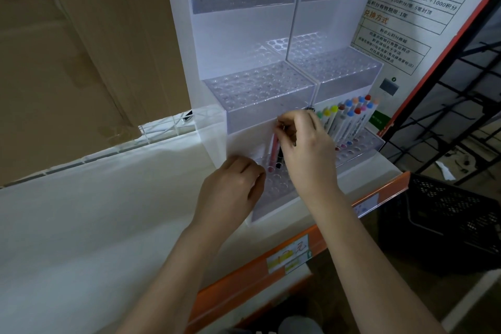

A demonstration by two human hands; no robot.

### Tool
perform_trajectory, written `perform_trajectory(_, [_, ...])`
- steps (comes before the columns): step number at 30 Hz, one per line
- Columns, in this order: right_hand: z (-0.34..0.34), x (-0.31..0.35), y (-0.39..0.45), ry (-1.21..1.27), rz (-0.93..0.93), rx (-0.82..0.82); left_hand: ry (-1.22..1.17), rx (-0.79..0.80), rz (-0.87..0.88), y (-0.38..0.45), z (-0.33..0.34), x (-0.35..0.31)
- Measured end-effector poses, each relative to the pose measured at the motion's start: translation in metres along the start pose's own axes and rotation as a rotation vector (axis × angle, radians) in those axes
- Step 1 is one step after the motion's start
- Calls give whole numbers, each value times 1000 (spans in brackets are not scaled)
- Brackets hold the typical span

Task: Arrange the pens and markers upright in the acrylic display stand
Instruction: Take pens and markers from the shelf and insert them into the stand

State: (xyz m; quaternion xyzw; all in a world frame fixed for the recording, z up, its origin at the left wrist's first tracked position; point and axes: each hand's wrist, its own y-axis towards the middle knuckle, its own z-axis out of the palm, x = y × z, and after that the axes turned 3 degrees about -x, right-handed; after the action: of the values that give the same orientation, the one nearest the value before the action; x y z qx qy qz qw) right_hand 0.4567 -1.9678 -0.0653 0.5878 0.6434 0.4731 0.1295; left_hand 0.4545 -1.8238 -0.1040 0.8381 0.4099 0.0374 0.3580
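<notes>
Acrylic display stand [260,87] on a white shelf [95,211], tiered, with rows of round holes; coloured markers [349,119] stand in the bottom tier of its right half, long axes near vertical, caps up and leaning slightly right. Right hand [303,144] pinches the tops of a few pens [275,150] over the left half's bottom tier, long axes upright, lower ends at the holes. Left hand [233,184] rests beside them on that tier, fingers curled; whether they grip anything cannot be told
</notes>
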Motion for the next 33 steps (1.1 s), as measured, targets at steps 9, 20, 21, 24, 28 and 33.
perform_trajectory(9, [-1, 0, -1, 6, -62, 4, 29, 57, -16, 3, -2, -3])
perform_trajectory(20, [-19, -10, 4, 132, -109, 80, 160, 91, -91, 6, -12, -20])
perform_trajectory(21, [-23, -11, 2, 144, -122, 78, 181, 78, -111, 5, -16, -22])
perform_trajectory(24, [-32, -11, -14, 192, -158, 114, 204, 33, -184, -4, -28, -26])
perform_trajectory(28, [-26, 10, -48, 274, -261, 205, 268, 21, -277, -32, -48, -20])
perform_trajectory(33, [0, 67, -74, 321, -368, 365, 425, 68, -394, -84, -87, 3])
